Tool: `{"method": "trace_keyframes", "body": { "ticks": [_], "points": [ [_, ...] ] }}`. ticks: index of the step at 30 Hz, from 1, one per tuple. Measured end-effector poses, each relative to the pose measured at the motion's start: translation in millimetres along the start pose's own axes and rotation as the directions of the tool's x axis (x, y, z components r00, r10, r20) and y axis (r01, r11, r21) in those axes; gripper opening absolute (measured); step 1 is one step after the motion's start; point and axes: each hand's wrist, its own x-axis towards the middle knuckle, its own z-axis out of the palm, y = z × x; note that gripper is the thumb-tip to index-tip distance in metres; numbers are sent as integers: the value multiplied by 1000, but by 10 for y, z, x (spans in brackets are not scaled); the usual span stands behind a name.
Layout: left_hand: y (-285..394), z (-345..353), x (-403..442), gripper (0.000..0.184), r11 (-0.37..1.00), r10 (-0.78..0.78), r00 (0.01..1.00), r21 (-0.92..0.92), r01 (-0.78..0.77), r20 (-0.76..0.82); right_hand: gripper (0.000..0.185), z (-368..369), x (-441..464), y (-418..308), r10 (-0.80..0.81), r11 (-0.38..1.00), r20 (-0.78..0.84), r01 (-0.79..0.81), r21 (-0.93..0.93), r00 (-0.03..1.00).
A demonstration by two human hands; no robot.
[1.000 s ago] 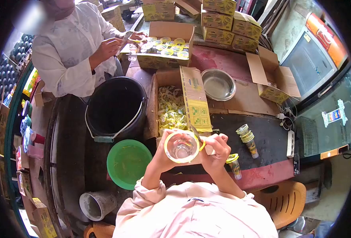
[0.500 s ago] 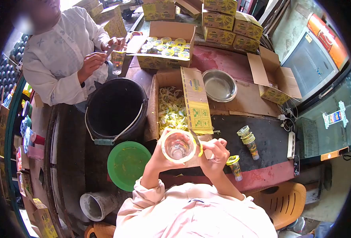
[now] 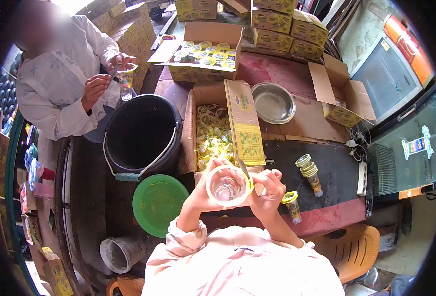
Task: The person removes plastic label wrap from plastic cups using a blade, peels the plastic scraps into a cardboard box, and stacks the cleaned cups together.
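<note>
My left hand (image 3: 199,196) is wrapped round a clear plastic cup (image 3: 226,191), its mouth tilted up toward me. In my right hand (image 3: 268,193) is a small knife (image 3: 242,166), its blade pointing away along the cup's right rim. A thin yellow strip (image 3: 250,181) shows at that rim, beside my right thumb and fingers. Beyond my hands, a carton of yellow and clear scraps (image 3: 213,133) stands open. A yellow-rimmed cup (image 3: 293,207) lies right of my right hand, and a stack of similar cups (image 3: 310,175) lies farther off.
Left stand a black bucket (image 3: 141,170) with a handle, a green basin (image 3: 159,204) and a grey pail (image 3: 122,254). A metal bowl (image 3: 289,116) and a carton of lidded cups (image 3: 193,75) stand farther back. Across the table, a co-worker (image 3: 55,93) holds a cup (image 3: 125,84) and a blade.
The yellow strip and knife now lie closer against the cup's right rim, and the cup has shifted slightly right. The co-worker's hands and cup have moved left and slightly down.
</note>
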Motion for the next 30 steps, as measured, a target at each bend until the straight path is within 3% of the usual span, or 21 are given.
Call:
{"method": "trace_keyframes", "body": {
  "ticks": [2,5,8,11,14,17,18,21,24,27,28,30],
  "points": [
    [78,28,52,68,999,-4,1000,-42,5,24,11,-6,8,22,11,1000,9,-11,19,1000],
    [64,54,34,71,978,-132,988,-175,117,-79,11,-2,-4,39,27,999,7,-27,34,1000],
    [147,63,61,76,986,-142,984,-104,131,-104,10,-2,1,23,16,1000,-1,-15,23,1000],
    [90,14,27,80,993,-114,993,-2,114,0,11,39,22,20,0,1000,-19,1,18,1000],
    [95,25,37,79,991,-121,993,-55,120,-11,12,56,47,32,-19,1000,-35,20,11,999],
    [174,110,113,65,970,-116,974,-231,69,-197,12,57,29,21,-16,1000,-24,15,-9,1000],
    [68,3,87,69,998,-39,996,-61,34,-83,12,55,33,7,-14,1000,-23,13,-17,1000],
    [22,54,42,81,981,-103,988,-178,81,-117,12,60,55,-17,-18,999,-33,17,-27,999],
    [-7,-22,51,79,995,-66,997,-72,64,-29,11,65,61,-25,-37,998,-44,35,-46,998],
    [68,43,63,79,962,-179,984,-208,178,13,12,60,81,-11,-33,999,-23,32,-36,999],
    [40,68,57,77,962,-139,990,-242,130,-21,13,49,85,-4,-28,999,-12,28,-28,1000],
    [41,56,50,78,972,-162,986,-179,154,-30,14,53,77,28,7,1000,-9,-7,23,1000]
  ]
}}
